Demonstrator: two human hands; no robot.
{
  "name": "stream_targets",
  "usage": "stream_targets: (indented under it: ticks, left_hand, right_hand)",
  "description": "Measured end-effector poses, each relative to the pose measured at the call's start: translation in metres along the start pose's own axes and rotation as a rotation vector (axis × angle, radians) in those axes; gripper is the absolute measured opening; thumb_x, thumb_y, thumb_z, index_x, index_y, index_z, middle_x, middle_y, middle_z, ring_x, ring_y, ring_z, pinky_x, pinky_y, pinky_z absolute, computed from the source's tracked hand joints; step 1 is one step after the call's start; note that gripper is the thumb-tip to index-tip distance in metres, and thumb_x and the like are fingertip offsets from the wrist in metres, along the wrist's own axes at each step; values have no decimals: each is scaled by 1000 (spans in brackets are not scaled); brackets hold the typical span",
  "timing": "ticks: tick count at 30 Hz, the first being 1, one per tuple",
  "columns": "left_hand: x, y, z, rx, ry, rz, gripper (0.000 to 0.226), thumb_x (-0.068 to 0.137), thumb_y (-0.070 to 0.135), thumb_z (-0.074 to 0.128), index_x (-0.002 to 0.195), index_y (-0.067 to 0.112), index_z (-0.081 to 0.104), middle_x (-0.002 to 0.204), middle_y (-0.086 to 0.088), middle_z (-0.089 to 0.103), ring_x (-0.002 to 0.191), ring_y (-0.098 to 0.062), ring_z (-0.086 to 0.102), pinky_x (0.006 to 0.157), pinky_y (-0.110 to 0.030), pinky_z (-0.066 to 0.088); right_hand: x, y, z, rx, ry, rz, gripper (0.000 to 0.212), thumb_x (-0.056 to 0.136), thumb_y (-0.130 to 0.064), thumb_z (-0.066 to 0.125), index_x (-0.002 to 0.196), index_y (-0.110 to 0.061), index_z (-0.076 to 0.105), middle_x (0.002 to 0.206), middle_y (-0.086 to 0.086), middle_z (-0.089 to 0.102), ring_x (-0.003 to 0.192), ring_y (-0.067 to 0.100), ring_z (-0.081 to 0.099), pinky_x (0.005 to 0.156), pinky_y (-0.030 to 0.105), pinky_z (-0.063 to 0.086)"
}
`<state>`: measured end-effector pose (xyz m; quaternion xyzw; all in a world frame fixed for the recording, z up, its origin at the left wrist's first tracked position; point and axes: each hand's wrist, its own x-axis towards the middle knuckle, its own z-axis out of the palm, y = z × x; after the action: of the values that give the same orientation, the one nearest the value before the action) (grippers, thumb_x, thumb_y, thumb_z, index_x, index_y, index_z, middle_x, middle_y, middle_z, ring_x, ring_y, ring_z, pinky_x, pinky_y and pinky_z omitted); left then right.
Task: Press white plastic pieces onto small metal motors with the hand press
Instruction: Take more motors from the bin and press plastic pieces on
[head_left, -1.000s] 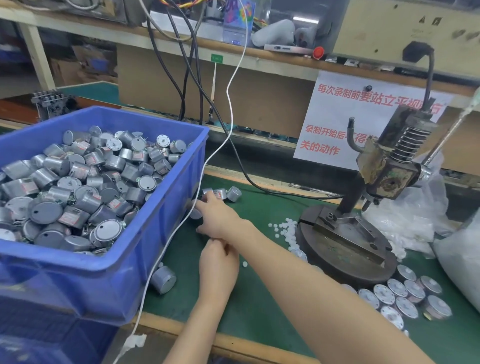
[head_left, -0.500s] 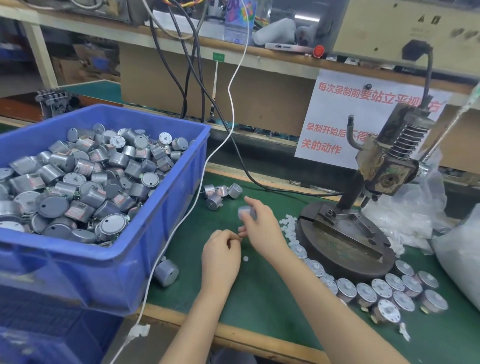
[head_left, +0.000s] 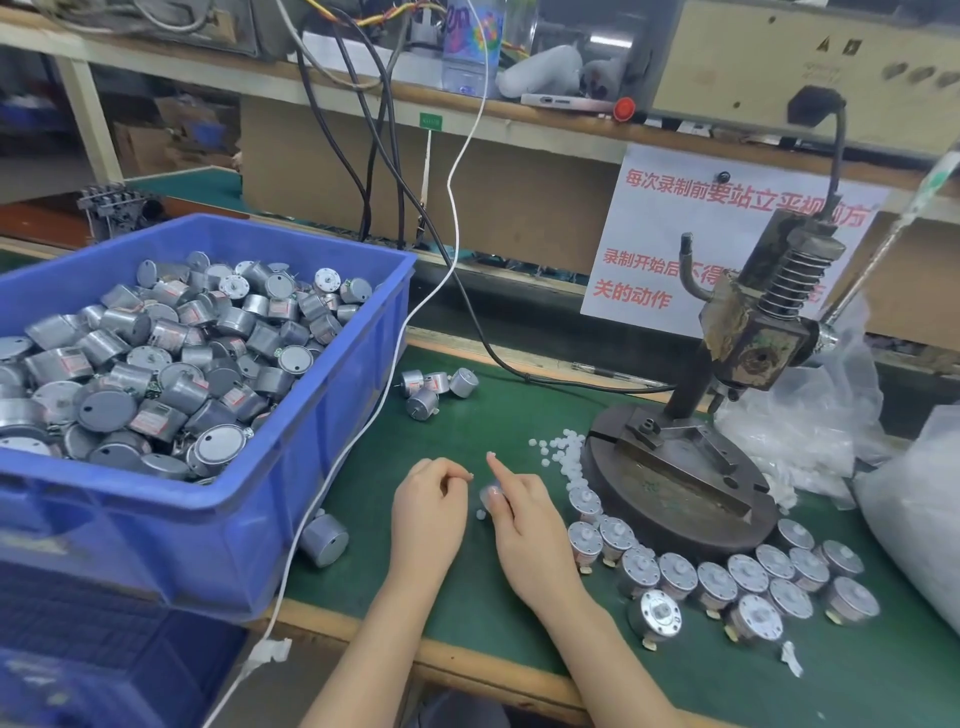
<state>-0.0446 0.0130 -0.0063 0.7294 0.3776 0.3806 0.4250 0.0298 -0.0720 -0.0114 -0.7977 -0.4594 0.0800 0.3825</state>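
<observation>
Head view: left of the hand press (head_left: 748, 353), right hand (head_left: 524, 519) grips a motor (head_left: 491, 493) and left hand (head_left: 426, 504) apparently pinches a white piece (head_left: 470, 475), the pre-press fitting step, which next calls for seating it squarely on the motor.

Crate (head_left: 218, 519) of motors (head_left: 171, 364) left of hand press (head_left: 727, 374).

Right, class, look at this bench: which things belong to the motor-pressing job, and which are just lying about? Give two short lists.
Job: hand press; blue crate of motors; white plastic pieces beside the press base; motor held in the right hand; row of motors in front of the press.

Lying about: white cable; black cables; bottle on the shelf; printed notice.
</observation>
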Motion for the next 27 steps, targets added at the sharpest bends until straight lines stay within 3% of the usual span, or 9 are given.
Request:
stream_targets:
  ticks: [9, 15, 19, 23, 27]
  left_hand:
    - [2, -3, 2, 16, 3, -7, 23, 84, -4, 48, 80, 7, 68, 85, -3, 61, 75, -10, 52, 65, -17, 31]
    - [1, -4, 3, -2, -1, -6, 23, 84, -3, 48, 80, 7, 68, 86, -3, 62, 76, -10, 54, 63, -16, 33]
    - [2, -4, 5, 20, -7, -15, 24, 84, -1, 48, 80, 10, 68, 84, 1, 60, 73, -5, 52, 61, -6, 35]
    - [3, -2, 6, 43, 3, -18, 22, 84, 0, 48, 80, 9, 68, 81, 2, 58, 73, -11, 51, 58, -19, 29]
    - [1, -3, 8, 92, 8, -17, 19, 84, 0, 48, 75, 7, 64, 76, 1, 54, 69, -15, 47, 53, -22, 25]
  right_hand:
    - [-1, -4, 3, -175, -31, -14, 45, 101, -27, 33, 146, -30, 27, 116, 0, 43, 94, 22, 55, 80, 35, 44]
    - [-2, -5, 4, -288, -49, -28, 47, 101, -29, 32, 147, -31, 23, 122, -1, 40, 90, 22, 55, 69, 32, 41]
    - [-2, -6, 4, -360, -87, -18, 49, 101, -33, 31, 148, -33, 18, 123, -1, 37, 88, 24, 55, 65, 31, 41]
    - [-3, -10, 4, -427, -104, -6, 49, 101, -32, 31, 148, -32, 16, 123, 2, 36, 81, 31, 55, 63, 33, 39]
    - [-5, -16, 7, -529, -153, -9, 57, 98, -17, 34, 149, -29, 12, 128, 9, 33, 76, 34, 55, 63, 35, 31]
